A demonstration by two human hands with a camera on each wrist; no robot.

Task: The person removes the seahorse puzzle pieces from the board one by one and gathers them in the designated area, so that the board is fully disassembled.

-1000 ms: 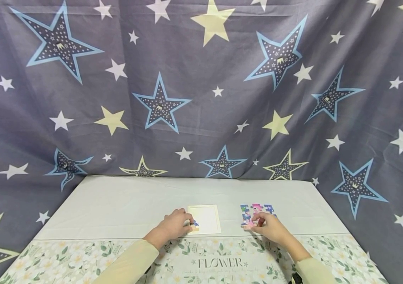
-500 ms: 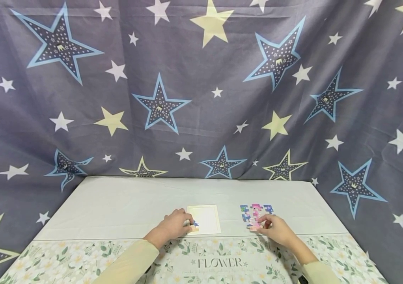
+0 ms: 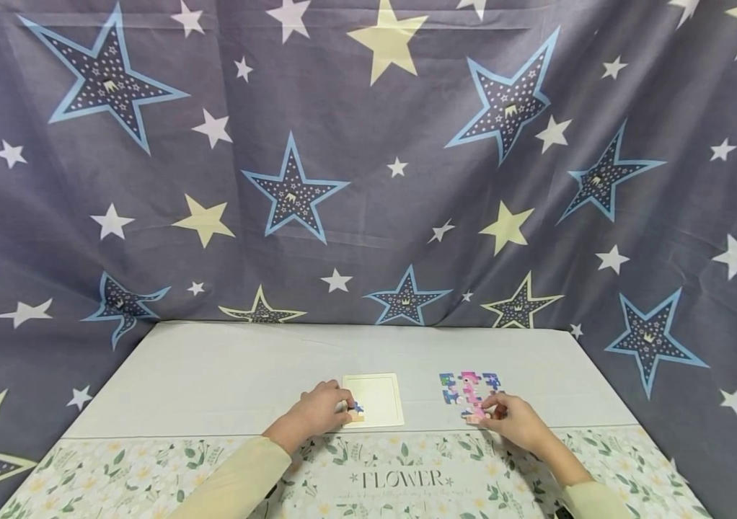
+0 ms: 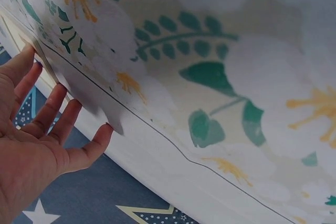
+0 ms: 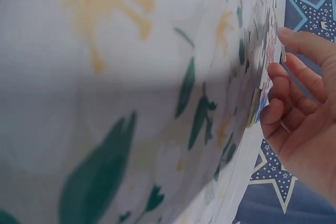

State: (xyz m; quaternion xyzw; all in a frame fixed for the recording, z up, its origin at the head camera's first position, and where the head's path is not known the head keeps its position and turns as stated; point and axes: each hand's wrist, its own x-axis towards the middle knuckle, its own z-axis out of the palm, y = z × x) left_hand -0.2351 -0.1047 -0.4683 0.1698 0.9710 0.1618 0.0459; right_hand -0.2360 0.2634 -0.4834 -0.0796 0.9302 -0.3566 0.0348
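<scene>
My left hand (image 3: 319, 409) rests at the left edge of a cream puzzle tray (image 3: 399, 404). Its fingers (image 4: 65, 121) are spread and fairly straight, with the tips against the tray edge and the white cloth. A few joined puzzle pieces (image 3: 358, 413), tan and blue, lie in the tray's near left corner beside the hand. My right hand (image 3: 519, 424) pinches a puzzle piece (image 5: 284, 54) between thumb and index finger at the near side of the loose pieces. A pink puzzle piece (image 3: 474, 416) lies by its fingertips; how much the fingers cover cannot be told.
Several loose puzzle pieces (image 3: 469, 382), blue, purple and pink, lie right of the tray. A floral cloth (image 3: 407, 497) with the word FLOWER covers the near table, and white cloth (image 3: 245, 360) the far part. A starry curtain (image 3: 342, 252) hangs behind.
My right hand has slid a little to the right, and the pink piece at its fingertips has shifted right with it, away from the left pieces. The left hand and tray have not moved.
</scene>
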